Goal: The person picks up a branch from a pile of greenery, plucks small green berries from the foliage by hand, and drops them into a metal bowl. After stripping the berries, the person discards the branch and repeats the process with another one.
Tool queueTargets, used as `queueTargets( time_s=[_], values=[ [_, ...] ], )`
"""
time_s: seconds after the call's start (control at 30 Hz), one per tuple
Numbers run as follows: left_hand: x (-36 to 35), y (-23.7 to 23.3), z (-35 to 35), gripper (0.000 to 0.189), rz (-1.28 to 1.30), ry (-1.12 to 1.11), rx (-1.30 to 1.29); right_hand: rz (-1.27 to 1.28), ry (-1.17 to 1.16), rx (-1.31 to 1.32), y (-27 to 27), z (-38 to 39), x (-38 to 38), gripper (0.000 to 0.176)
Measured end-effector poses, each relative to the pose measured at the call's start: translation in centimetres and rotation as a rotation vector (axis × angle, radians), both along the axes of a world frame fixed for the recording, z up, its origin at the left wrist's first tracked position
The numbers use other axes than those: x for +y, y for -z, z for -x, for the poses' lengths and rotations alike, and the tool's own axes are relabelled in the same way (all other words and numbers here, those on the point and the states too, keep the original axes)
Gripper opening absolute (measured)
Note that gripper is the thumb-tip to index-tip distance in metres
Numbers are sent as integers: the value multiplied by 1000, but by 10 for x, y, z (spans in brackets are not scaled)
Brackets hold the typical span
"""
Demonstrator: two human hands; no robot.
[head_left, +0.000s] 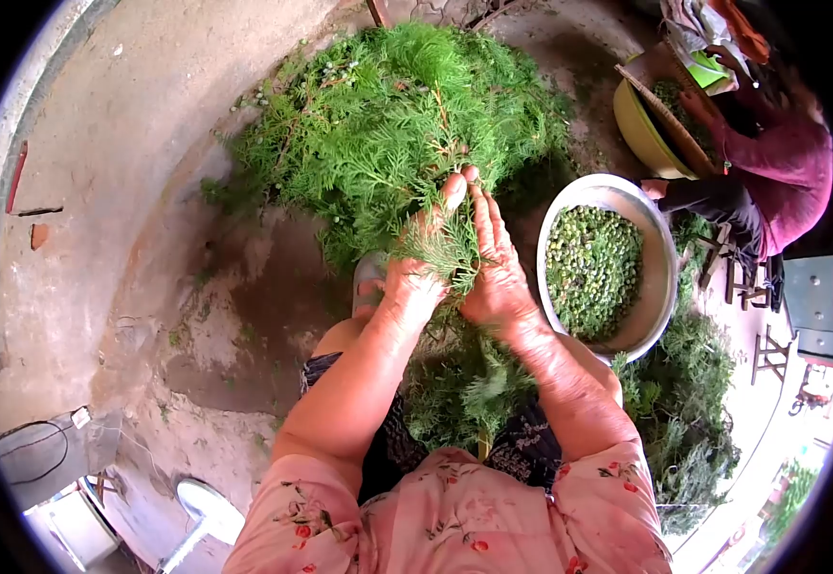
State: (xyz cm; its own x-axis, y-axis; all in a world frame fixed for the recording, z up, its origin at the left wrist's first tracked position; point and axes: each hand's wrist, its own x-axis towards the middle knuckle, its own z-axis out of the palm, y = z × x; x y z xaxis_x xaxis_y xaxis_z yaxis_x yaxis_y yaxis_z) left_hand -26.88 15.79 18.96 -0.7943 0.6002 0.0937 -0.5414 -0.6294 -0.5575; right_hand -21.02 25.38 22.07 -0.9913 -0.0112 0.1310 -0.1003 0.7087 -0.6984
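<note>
Both hands meet at the near edge of a large heap of green evergreen branches (378,134), with flat, scaly foliage. My left hand (421,253) is closed around a leafy evergreen sprig (450,251), its thumb pointing forward. Against the other side of that sprig presses my right hand (499,263), fingers long and held together. Foliage hides some of the fingertips. Right of my right hand stands a pale metal basin (663,249), part filled with small round green cones (593,268). More cut foliage (478,383) lies in my lap between the knees.
At the upper right a person in a magenta top (789,182) sits by a yellow tub (638,134) with a woven tray (670,115) on it. Stripped-looking greenery (679,402) is piled right of my legs. Small wooden stools (770,354) stand farther right. A concrete wall (129,124) curves along the left.
</note>
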Motion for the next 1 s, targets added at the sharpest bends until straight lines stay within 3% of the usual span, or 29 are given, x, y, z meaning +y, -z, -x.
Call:
queueTargets(
  time_s=[0.07, 0.1, 0.13, 0.17, 0.2, 0.23, 0.27, 0.3, 0.33, 0.4, 0.43, 0.47, 0.57, 0.67, 0.73, 0.8, 0.83, 0.87, 0.93, 0.97, 1.0],
  values=[
    [2, -32, -9, 56, 1025, -64, 552, -104, 56, -7, 5, -1, -8, 103],
    [1, -28, -9, 56, 1021, -67, 556, 112, 88, 64, 16, 2, -8, 102],
    [0, -23, -9, 50, 1350, -196, 825, 329, 119, 133, 22, 4, -8, 101],
    [1, -18, -9, 44, 1668, -335, 1095, 242, 155, 72, 12, 2, -4, 98],
    [-4, -14, -7, 42, 2032, -653, 1532, 1105, 241, -76, 30, 10, -7, 89],
    [-1, -22, -7, 44, 1684, -393, 1100, 1101, 244, -74, 22, 8, -3, 89],
    [1, -36, -6, 47, 1302, -157, 689, 643, 190, -177, 6, 4, 5, 73],
    [1, -45, 0, 51, 1459, -314, 833, 182, 137, -270, -3, 0, 15, 60],
    [0, -56, 2, 53, 1397, -310, 799, -237, -21, -170, 14, -5, 28, 55],
    [-7, -71, 3, 57, 1665, -289, 690, -177, 10, -286, -13, 4, 30, 50],
    [-12, -61, 8, 57, 1682, -352, 730, -104, 29, -402, -22, 6, 30, 46],
    [-14, -56, 10, 52, 1668, -416, 705, 568, 142, -385, -8, 6, 34, 47],
    [-18, -48, 16, 48, 1757, -422, 613, 509, 98, -466, -20, 6, 40, 49],
    [-22, -51, 15, 41, 1700, -452, 560, 768, 322, -592, -46, 3, 38, 48],
    [-25, -48, 20, 36, 1719, -528, 571, 584, 404, -619, -36, 6, 49, 47],
    [-30, -46, 24, 32, 1742, -545, 580, 419, 544, -724, 18, 10, 86, 87],
    [-31, -52, 23, 29, 1804, -521, 577, 343, 622, -790, -21, 12, 74, 99],
    [-29, -54, 23, 28, 1804, -562, 582, 319, 780, -643, -22, 11, 67, 84],
    [-30, -55, 23, 28, 1803, -589, 522, 210, 621, -700, -23, 12, 82, 70],
    [-32, -53, 24, 29, 1845, -624, 515, 563, 551, -282, -18, 7, 79, 78],
    [-34, -53, 25, 31, 1911, -643, 502, 562, 556, -287, -20, 11, 83, 78]
  ],
)
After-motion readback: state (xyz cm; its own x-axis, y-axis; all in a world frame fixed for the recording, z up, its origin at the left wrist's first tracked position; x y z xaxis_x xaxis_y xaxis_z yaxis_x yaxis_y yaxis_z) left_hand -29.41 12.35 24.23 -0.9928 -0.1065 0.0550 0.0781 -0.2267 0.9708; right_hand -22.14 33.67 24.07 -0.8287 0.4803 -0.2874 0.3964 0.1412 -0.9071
